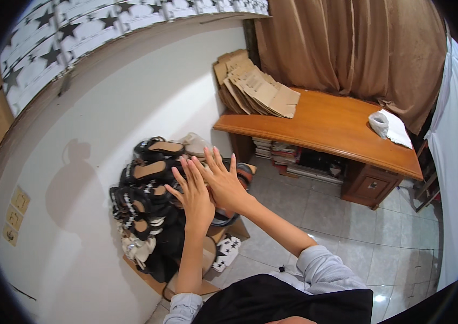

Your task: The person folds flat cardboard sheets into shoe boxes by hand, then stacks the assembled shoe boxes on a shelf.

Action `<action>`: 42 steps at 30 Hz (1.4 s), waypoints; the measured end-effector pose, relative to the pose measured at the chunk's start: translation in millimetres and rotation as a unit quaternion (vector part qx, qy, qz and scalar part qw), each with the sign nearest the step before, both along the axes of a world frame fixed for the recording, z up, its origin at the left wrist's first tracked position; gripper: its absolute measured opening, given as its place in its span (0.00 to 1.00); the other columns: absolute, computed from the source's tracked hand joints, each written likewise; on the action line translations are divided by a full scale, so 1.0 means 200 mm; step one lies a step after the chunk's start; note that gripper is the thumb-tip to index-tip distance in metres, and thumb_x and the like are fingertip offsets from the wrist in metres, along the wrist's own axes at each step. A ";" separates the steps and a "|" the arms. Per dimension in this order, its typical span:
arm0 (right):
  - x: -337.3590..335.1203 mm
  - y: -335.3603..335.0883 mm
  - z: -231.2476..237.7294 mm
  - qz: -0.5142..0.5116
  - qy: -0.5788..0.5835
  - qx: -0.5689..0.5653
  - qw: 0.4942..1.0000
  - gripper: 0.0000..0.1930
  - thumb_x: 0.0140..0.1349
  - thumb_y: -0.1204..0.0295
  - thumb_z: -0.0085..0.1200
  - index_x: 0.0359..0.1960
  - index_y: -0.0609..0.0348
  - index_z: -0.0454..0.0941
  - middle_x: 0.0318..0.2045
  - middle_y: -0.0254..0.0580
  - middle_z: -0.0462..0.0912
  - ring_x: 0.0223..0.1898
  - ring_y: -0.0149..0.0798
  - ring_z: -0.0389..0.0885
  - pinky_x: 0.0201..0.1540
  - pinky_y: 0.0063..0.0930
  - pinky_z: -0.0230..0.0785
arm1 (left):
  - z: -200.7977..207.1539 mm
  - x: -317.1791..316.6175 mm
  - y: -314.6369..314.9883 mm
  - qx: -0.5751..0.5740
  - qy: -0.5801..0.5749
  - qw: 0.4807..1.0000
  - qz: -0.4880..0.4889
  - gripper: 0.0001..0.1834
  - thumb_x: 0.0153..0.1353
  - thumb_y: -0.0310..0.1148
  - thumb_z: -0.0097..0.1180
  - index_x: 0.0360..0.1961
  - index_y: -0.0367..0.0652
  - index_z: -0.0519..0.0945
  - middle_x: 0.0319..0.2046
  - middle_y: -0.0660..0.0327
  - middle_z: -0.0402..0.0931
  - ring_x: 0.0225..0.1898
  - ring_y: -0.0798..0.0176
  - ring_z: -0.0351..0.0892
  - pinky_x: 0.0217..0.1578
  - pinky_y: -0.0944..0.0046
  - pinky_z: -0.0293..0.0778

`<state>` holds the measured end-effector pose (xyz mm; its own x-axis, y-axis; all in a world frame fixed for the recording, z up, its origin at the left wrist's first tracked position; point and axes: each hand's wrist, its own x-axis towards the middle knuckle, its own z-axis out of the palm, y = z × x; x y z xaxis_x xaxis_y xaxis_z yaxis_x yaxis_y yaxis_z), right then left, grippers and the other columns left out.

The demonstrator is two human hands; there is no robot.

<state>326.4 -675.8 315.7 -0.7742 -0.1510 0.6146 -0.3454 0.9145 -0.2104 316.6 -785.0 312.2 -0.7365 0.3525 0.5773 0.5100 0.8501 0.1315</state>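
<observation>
Both my hands are stretched out in front of me, above a heap of sandals (150, 170). My left hand (195, 197) has its fingers spread and holds nothing. Beside it and slightly overlapping, my right hand (224, 186) is also spread flat with nothing in it. Most sandals in the heap are black with tan insoles, some with pale lettering on the straps. A cream pair (138, 248) lies at the near left of the heap. Cardboard (239, 229) shows beneath the pile, and my hands and arms hide its middle.
A wooden desk (320, 127) stands at the far right, bearing flattened cardboard boxes (266, 89) and a roll of clear tape (378, 124) beside white paper. Books fill the space under it. A white wall with sockets (14, 216) borders the left. A star-patterned piece (227, 252) lies near the heap.
</observation>
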 end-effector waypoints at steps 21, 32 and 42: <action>0.25 1.91 -0.67 -0.235 -0.138 -0.086 0.958 0.41 0.50 0.76 0.53 0.67 0.39 0.48 0.67 0.56 0.41 0.67 0.60 0.40 0.57 0.72 0.38 | -0.63 0.04 2.00 -0.056 -0.166 0.961 -0.216 0.42 0.53 0.28 0.49 0.67 0.37 0.42 0.68 0.47 0.31 0.68 0.39 0.28 0.56 0.25 0.25; -0.54 2.38 -1.05 -0.186 -0.198 -0.116 0.955 0.41 0.49 0.75 0.54 0.66 0.40 0.49 0.66 0.54 0.45 0.67 0.58 0.43 0.59 0.67 0.43 | -1.06 -0.78 2.43 -0.023 -0.260 0.936 -0.235 0.43 0.53 0.29 0.49 0.67 0.40 0.41 0.67 0.44 0.28 0.67 0.37 0.24 0.56 0.26 0.26; -1.71 2.97 -1.31 -0.159 -0.218 -0.104 0.957 0.32 0.56 0.71 0.48 0.64 0.57 0.53 0.63 0.62 0.51 0.65 0.59 0.48 0.65 0.45 0.45 | -1.19 -1.90 2.87 -0.098 -0.332 0.913 -0.213 0.46 0.53 0.35 0.56 0.66 0.38 0.42 0.67 0.46 0.30 0.68 0.40 0.26 0.61 0.35 0.32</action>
<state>-15.7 -81.8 53.7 -0.9506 0.2250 0.2138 0.1054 0.8819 -0.4594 -63.8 -210.9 74.4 -0.6728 0.7380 -0.0521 0.6631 0.6328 0.3999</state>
